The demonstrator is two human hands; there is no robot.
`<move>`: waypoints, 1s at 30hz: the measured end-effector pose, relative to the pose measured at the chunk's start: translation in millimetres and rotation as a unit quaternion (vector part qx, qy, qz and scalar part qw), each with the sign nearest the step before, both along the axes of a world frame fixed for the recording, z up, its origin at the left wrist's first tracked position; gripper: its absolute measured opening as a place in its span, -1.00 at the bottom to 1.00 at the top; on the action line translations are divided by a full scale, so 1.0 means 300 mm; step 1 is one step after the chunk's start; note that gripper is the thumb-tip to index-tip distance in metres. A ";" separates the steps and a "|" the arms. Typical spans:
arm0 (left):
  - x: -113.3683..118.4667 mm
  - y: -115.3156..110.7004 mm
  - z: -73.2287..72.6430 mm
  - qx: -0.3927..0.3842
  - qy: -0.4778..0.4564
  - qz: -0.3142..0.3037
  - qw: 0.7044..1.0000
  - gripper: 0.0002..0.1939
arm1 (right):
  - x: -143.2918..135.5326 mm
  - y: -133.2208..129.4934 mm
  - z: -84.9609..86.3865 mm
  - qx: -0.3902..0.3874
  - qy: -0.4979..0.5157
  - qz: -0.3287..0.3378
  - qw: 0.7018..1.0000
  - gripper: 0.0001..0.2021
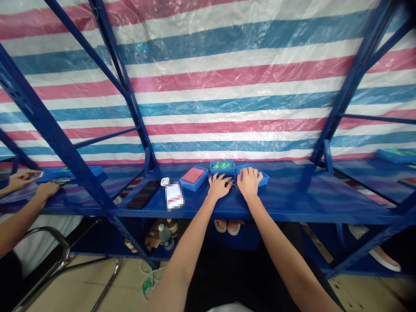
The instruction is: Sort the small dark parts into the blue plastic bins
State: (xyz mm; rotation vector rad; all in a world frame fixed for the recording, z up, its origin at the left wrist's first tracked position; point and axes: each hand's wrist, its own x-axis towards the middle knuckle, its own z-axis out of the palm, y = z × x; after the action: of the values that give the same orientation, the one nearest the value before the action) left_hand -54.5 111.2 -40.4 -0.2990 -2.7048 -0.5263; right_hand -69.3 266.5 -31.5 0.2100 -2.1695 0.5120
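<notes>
My left hand (219,187) rests low over the table, its fingers bent and its thumb close to a small dark piece (231,183); the kind of piece is too small to make out. Beside it, my right hand (249,181) lies over the front left part of a blue tray (264,178), fingers apart and curving down, with the tray's contents mostly hidden. Just behind both hands stands a small blue bin (222,163) of green and white packets. Left of my left hand, another blue tray (194,186) carries a pinkish-red flat stack (192,175).
On the blue table (302,195) lie a dark phone (144,194), a white case (165,181) and a blurred card (174,196). Blue metal posts (130,95) frame the bench. Bottles (166,236) stand below. At left, a co-worker's hands (48,190) work near another tray (92,171).
</notes>
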 end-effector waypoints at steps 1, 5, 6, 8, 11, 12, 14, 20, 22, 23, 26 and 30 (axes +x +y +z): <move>-0.004 -0.004 0.000 0.015 0.007 0.000 1.000 -0.62 | 0.006 -0.007 0.006 0.014 -0.002 0.047 0.999 -0.76; -0.027 -0.035 0.009 0.132 0.044 -0.005 0.990 -0.66 | 0.017 -0.025 0.018 0.029 -0.017 0.177 0.984 -0.74; -0.033 -0.047 0.013 0.178 0.068 -0.014 0.982 -0.65 | 0.016 -0.027 0.017 0.019 -0.019 0.182 0.983 -0.74; -0.042 -0.071 0.019 0.286 0.127 -0.025 0.950 -0.62 | 0.012 -0.025 0.013 -0.006 -0.027 0.181 0.983 -0.75; -0.049 -0.094 0.017 0.441 0.160 -0.014 0.883 -0.60 | 0.004 -0.021 0.004 -0.048 -0.058 0.184 0.980 -0.76; -0.050 -0.096 0.014 0.480 0.147 -0.015 0.865 -0.59 | 0.003 -0.021 0.002 -0.057 -0.071 0.193 0.977 -0.76; -0.050 -0.090 0.008 0.537 0.104 -0.032 0.836 -0.57 | 0.005 -0.026 0.001 -0.063 -0.098 0.230 0.966 -0.74; -0.027 -0.058 0.015 0.571 0.001 -0.107 0.814 -0.53 | 0.015 -0.053 -0.008 -0.093 -0.155 0.329 0.927 -0.68; -0.019 -0.057 0.023 0.561 -0.009 -0.111 0.821 -0.51 | 0.008 -0.059 -0.013 -0.148 -0.164 0.351 0.910 -0.69; -0.016 -0.058 0.025 0.560 -0.015 -0.116 0.820 -0.51 | 0.003 -0.061 -0.015 -0.183 -0.171 0.366 0.896 -0.68; -0.018 -0.060 0.024 0.579 -0.030 -0.151 0.800 -0.60 | -0.013 -0.060 -0.013 -0.278 -0.175 0.404 0.854 -0.66; -0.028 -0.059 0.020 0.576 -0.034 -0.174 0.798 -0.77 | -0.020 -0.050 0.001 -0.316 -0.144 0.391 0.852 -0.69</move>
State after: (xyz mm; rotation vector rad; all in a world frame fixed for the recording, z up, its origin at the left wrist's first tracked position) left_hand -63.0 93.3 -34.3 -0.4018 -1.8638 -2.1263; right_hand -75.2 251.4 -31.1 0.6887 -1.9865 1.7799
